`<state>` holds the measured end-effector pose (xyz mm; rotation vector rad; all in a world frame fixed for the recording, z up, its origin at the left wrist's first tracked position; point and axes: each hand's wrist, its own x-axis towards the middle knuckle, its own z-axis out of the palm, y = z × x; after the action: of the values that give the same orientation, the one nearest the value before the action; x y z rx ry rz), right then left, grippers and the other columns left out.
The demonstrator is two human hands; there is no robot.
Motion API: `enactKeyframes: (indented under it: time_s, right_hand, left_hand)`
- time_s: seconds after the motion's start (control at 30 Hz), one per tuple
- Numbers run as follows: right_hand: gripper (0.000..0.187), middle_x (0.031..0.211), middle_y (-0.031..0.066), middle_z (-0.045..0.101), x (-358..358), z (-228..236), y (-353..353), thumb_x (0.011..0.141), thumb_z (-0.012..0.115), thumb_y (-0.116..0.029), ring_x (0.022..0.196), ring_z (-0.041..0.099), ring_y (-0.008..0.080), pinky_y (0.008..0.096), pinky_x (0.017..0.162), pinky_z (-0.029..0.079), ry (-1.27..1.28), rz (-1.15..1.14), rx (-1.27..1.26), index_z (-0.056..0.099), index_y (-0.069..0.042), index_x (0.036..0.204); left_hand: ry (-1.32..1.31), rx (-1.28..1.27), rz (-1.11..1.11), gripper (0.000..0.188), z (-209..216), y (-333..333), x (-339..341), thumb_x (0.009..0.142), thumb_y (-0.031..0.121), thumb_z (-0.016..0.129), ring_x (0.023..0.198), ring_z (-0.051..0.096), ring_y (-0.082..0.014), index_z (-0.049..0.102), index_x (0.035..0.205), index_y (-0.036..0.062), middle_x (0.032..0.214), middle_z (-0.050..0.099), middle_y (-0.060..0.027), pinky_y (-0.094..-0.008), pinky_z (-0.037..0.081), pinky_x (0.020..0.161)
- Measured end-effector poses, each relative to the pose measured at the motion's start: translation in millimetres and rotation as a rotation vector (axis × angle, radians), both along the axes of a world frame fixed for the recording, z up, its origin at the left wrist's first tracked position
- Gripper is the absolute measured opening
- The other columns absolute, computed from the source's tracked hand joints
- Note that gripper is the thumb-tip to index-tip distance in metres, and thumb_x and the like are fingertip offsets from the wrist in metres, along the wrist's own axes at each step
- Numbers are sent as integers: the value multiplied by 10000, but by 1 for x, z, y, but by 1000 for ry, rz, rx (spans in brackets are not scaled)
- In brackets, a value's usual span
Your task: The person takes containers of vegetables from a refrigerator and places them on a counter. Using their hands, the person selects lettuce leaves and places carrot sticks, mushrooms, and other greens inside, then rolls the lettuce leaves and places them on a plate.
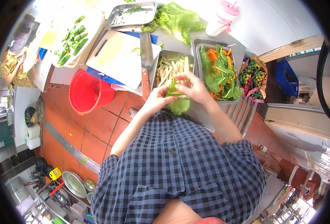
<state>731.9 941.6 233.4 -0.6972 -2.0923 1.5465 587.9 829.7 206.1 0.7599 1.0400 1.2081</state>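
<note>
Between my two hands is a piece of leafy green vegetable [180, 106], its broad leaf hanging down toward my shirt. My left hand [158, 99] pinches it from one side, with the fingertips closed. My right hand [193, 88] grips it from the other side, thumb and fingers bent around it. Just beyond my hands sits a metal tray of pale cut stems [166, 76]. To the right, a second metal tray holds green leaves [222, 76] and orange strips [212, 55]. A cleaver with a wooden handle [145, 83] lies left of the stems, by the white cutting board [114, 56].
A red bucket [88, 93] stands on the tiled floor to the left. Lettuce [178, 18], a shallow metal tray [131, 15] and a pink-lidded cup [223, 18] are at the back. A white container of cut greens [73, 41] is far left. Another person [303, 179] appears lower right.
</note>
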Motion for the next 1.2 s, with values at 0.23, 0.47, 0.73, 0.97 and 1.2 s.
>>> enactKeyframes:
  time_s: [0.23, 0.47, 0.73, 0.97, 1.2]
  right_hand:
    - [124, 902, 58, 554, 1, 1, -7, 714, 652, -37, 854, 552, 172, 280, 751, 452, 116, 51, 209, 646, -42, 838]
    - [208, 906, 68, 577, 11, 6, -10, 665, 640, 6, 828, 547, 212, 306, 712, 470, 159, 136, 447, 647, -55, 864]
    - [276, 958, 82, 545, 19, 8, -7, 690, 622, 9, 848, 535, 210, 298, 712, 463, 129, 137, 507, 645, -79, 950]
    - [278, 958, 58, 529, 19, 5, -9, 724, 614, 11, 876, 518, 124, 220, 738, 418, 169, 88, -39, 636, -52, 994]
    - [243, 915, 41, 540, 15, -1, -14, 716, 625, 16, 833, 524, 116, 228, 718, 427, 183, 67, 8, 623, -40, 952]
  left_hand:
    - [-14, -118, 32, 272, 1, 4, 0, 786, 20, 576, 807, 582, -86, 554, 1057, 3, 927, 608, -42, -205, 468, 721]
    - [-153, -240, 67, 275, 5, 6, -3, 787, -6, 522, 772, 602, -118, 541, 1061, 1, 907, 602, -79, -245, 505, 667]
    - [-136, -62, 17, 291, 18, 7, -4, 799, 9, 560, 844, 598, -117, 504, 1084, -10, 948, 594, -83, -246, 498, 765]
    - [11, -5, -1, 291, 19, 9, -3, 759, -27, 626, 847, 586, -101, 518, 1028, -11, 925, 600, -58, -225, 480, 768]
    - [91, 31, 64, 234, 8, 8, -3, 745, -23, 642, 833, 580, -93, 541, 955, -3, 888, 609, -48, -228, 472, 747]
